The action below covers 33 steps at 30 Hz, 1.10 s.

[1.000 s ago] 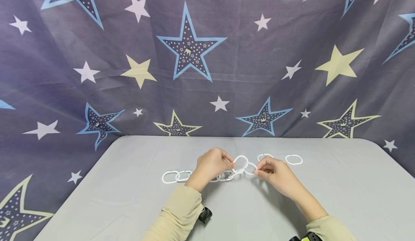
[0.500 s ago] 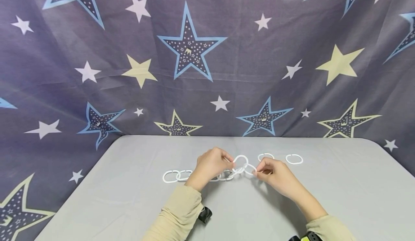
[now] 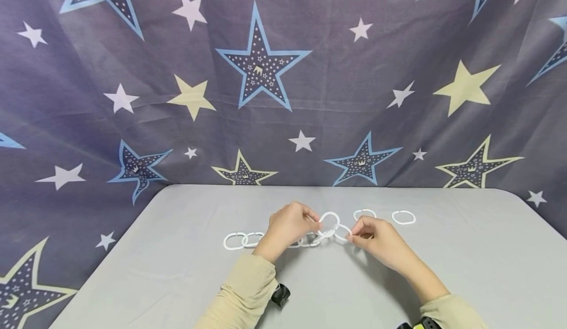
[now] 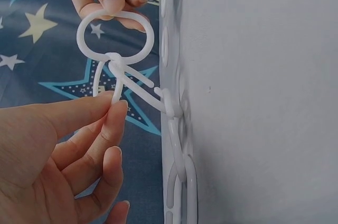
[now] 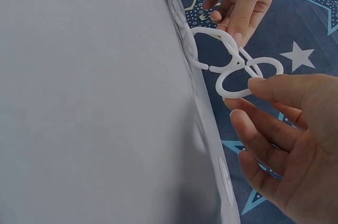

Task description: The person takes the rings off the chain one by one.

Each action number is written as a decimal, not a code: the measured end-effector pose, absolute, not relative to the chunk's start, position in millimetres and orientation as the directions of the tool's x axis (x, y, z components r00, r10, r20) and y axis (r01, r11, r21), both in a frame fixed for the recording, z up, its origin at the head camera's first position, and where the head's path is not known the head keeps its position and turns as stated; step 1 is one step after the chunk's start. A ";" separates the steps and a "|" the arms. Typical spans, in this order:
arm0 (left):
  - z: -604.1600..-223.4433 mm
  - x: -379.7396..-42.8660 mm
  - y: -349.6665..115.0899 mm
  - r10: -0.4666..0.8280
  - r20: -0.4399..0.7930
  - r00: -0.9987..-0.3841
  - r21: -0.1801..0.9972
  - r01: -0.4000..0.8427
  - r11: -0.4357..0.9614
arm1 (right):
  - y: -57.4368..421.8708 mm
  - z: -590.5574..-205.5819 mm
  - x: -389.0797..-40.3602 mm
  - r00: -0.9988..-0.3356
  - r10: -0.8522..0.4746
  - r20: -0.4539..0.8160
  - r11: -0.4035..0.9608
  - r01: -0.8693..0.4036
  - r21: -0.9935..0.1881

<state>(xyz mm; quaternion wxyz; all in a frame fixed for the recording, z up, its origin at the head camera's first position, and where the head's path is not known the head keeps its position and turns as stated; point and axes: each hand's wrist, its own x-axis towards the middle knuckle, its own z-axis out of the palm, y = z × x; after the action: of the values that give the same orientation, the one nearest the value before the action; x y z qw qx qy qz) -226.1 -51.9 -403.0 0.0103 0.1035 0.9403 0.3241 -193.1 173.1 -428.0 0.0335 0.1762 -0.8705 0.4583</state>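
Note:
My left hand [image 3: 290, 225] pinches a white plastic chain link [image 3: 329, 213] between thumb and index finger, above the table. My right hand [image 3: 376, 234] pinches another white link, an oval ring [image 4: 80, 39], at its far end. These two links are hooked through each other, as both wrist views show. From the left link, a chain of joined white links [image 4: 173, 145] slopes down onto the table and runs leftward. My left hand hides part of that chain in the head view. The other fingers of both hands are loosely bent and hold nothing.
Two loose white links lie behind my right hand: the nearer link [image 3: 364, 210] is partly covered by it, the farther link [image 3: 404, 223] lies to the right. The grey table [image 3: 177, 270] ends at a star-patterned curtain [image 3: 283, 122].

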 end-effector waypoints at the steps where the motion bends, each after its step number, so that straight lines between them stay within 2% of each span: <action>1: -403.0 -226.0 -51.9 0.202 0.047 -0.978 0.612 0.187 0.768 | 173.1 -428.1 -193.1 -0.936 -0.276 0.217 0.518 -0.335 -0.787; 19: -399.6 -226.0 -55.9 0.187 0.057 -0.981 0.616 0.182 0.767 | 173.3 -430.5 -194.1 -0.939 -0.278 0.203 0.510 -0.324 -0.797; 33: -399.6 -225.4 -57.9 0.181 0.066 -0.981 0.611 0.183 0.770 | 183.2 -427.9 -196.6 -0.959 -0.207 0.194 0.539 -0.277 -0.795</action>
<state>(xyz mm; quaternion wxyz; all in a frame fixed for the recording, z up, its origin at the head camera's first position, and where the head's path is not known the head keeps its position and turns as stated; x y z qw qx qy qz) -225.4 -57.9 -399.6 -0.0014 0.0967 0.9407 0.3251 -196.6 183.2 -427.9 0.0380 0.1382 -0.8764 0.4598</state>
